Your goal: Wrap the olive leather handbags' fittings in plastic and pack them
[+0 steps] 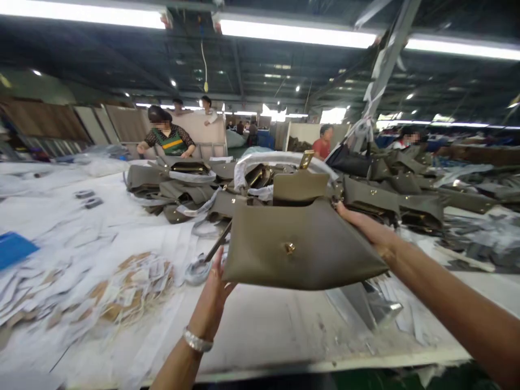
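Observation:
An olive-brown handbag (260,244) with a small gold clasp on its front is held up above the table. Its flap stands raised at the back, with a gold plate at the tip, and a white-wrapped handle arches behind. My left hand (212,300), with a silver band on the wrist, grips the bag's lower left corner. At the upper right side, my right hand (368,230) holds the bag's edge; some of its fingers are hidden behind the bag.
Piles of similar handbags (182,189) lie behind and to the right. Paper tags (134,287) and scraps cover the table's left, near a blue item (16,249). Clear plastic (365,303) lies at front right. A person (170,138) works across the table; others are farther back.

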Action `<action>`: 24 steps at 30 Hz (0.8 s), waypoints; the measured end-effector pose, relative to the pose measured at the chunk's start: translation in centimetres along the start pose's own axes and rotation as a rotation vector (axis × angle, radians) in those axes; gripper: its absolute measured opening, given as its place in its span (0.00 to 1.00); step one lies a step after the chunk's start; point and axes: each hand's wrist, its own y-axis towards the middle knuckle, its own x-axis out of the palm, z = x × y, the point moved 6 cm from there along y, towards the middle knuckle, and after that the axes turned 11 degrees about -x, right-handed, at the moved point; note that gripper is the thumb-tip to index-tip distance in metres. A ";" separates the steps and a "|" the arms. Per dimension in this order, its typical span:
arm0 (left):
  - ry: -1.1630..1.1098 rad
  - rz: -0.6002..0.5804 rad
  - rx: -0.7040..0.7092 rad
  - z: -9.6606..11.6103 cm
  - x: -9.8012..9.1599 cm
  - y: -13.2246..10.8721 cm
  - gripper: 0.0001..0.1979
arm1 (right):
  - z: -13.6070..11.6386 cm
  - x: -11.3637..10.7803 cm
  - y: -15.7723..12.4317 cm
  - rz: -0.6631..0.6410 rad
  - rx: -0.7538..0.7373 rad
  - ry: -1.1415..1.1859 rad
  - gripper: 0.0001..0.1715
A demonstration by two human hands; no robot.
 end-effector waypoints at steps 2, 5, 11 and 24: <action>-0.060 -0.005 -0.064 -0.2 0.2 -1.5 0.32 | 6.5 1.6 -1.3 -0.055 0.163 0.104 0.21; -0.053 0.096 -0.245 -2.8 -2.2 -4.3 0.30 | 13.8 1.8 -2.3 -0.059 0.231 0.032 0.26; 0.515 0.348 -0.328 -4.3 -7.8 -8.1 0.31 | 14.6 0.2 -5.6 -0.024 -0.286 -0.658 0.31; 1.850 -0.424 0.531 -2.9 1.9 -4.1 0.37 | 16.4 9.0 -9.8 -0.487 -0.920 -1.465 0.43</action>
